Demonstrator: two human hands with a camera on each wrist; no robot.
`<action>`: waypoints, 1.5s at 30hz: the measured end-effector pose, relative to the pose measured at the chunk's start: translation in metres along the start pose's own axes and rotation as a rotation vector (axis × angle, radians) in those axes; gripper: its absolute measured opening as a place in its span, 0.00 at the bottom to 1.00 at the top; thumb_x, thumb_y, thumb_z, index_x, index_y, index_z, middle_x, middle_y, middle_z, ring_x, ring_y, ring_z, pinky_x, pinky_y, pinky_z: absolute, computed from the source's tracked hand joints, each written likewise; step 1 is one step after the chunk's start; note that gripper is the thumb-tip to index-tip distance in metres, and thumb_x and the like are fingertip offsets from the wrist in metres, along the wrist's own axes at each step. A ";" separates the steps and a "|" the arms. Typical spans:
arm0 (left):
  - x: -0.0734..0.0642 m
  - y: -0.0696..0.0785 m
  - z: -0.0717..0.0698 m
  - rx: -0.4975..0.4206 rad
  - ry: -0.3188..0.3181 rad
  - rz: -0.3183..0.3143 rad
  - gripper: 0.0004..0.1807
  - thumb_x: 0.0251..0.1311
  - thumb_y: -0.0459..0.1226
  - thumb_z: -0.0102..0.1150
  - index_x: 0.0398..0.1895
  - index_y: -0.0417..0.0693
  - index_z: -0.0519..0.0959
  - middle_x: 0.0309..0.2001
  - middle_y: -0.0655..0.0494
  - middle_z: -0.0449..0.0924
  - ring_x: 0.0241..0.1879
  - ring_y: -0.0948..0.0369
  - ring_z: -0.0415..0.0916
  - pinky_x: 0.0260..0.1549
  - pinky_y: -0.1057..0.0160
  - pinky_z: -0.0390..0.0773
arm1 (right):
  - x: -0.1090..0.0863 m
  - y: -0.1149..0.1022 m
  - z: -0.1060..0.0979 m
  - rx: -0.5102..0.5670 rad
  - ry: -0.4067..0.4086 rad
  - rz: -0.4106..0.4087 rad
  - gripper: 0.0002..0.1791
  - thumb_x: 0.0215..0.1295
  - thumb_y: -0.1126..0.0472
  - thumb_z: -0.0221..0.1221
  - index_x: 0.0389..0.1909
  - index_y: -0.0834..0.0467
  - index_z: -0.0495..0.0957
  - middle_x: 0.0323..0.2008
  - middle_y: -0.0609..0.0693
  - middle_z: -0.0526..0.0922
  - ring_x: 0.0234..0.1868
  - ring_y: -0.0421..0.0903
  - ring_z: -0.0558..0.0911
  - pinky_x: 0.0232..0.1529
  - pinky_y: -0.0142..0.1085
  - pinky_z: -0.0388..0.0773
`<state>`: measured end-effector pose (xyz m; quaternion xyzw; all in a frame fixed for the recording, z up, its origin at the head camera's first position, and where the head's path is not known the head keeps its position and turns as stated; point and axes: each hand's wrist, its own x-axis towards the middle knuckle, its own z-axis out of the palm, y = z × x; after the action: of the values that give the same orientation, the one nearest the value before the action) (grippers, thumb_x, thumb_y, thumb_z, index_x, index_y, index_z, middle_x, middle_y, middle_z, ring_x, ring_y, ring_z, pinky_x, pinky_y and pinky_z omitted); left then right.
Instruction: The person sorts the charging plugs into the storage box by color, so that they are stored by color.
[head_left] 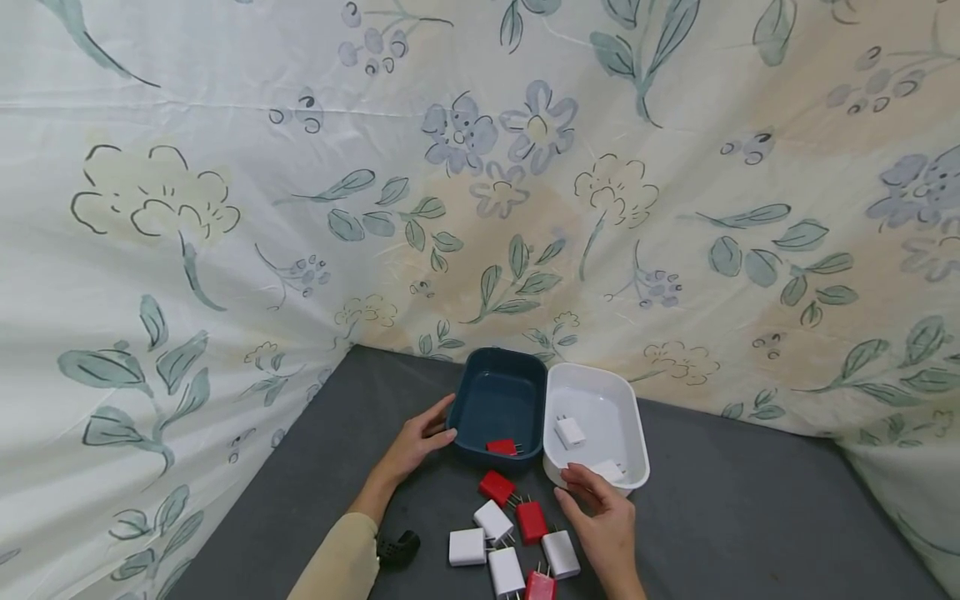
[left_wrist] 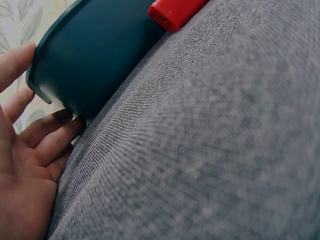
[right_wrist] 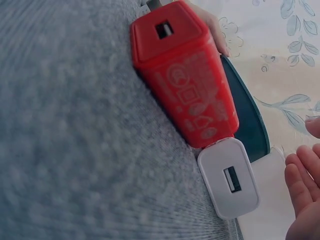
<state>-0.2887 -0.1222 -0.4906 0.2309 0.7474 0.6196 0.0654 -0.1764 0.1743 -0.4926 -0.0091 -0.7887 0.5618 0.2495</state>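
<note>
My left hand [head_left: 411, 437] touches the left side of a dark blue bin [head_left: 498, 404], its fingers loosely bent at the rim and wall. One red charger plug [head_left: 501, 447] lies inside that bin. My right hand [head_left: 606, 527], holding nothing, is at the front edge of a white bin [head_left: 606, 400], fingers relaxed. Inside the white bin lie a white charger plug [head_left: 570, 432] and another white plug [head_left: 609, 472], partly hidden by the rim. Before the bins lie several loose plugs, among them a red one [head_left: 532, 522] and a white one [head_left: 560, 554] nearest my right hand.
The bins stand side by side on a dark grey cloth [head_left: 720, 500], close to a flowered curtain [head_left: 517, 208] behind and at the left. More white plugs [head_left: 467, 547] and a red plug [head_left: 541, 586] lie at the front edge of view. A black band [head_left: 399, 550] is by my left wrist.
</note>
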 end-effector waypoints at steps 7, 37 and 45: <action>-0.002 0.003 0.001 0.016 0.004 -0.001 0.36 0.68 0.36 0.55 0.76 0.44 0.54 0.72 0.34 0.58 0.70 0.42 0.62 0.66 0.42 0.65 | -0.002 0.004 0.001 0.007 -0.066 0.023 0.23 0.47 0.73 0.72 0.48 0.61 0.83 0.41 0.50 0.88 0.41 0.39 0.86 0.44 0.27 0.82; 0.000 0.001 0.000 0.017 0.001 0.004 0.36 0.68 0.39 0.56 0.76 0.46 0.54 0.72 0.35 0.58 0.70 0.43 0.62 0.66 0.42 0.64 | -0.004 0.018 0.004 -0.012 -0.414 0.213 0.34 0.43 0.65 0.76 0.56 0.60 0.79 0.49 0.55 0.86 0.49 0.46 0.85 0.50 0.34 0.82; 0.001 -0.002 0.000 0.025 0.011 0.006 0.36 0.68 0.39 0.56 0.76 0.46 0.54 0.73 0.36 0.57 0.70 0.43 0.62 0.66 0.42 0.65 | -0.002 0.021 0.004 -0.018 -0.497 0.216 0.39 0.42 0.64 0.77 0.59 0.64 0.76 0.51 0.58 0.84 0.49 0.49 0.84 0.49 0.35 0.82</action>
<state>-0.2903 -0.1218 -0.4927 0.2304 0.7549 0.6114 0.0565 -0.1820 0.1775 -0.5129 0.0427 -0.8251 0.5633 -0.0134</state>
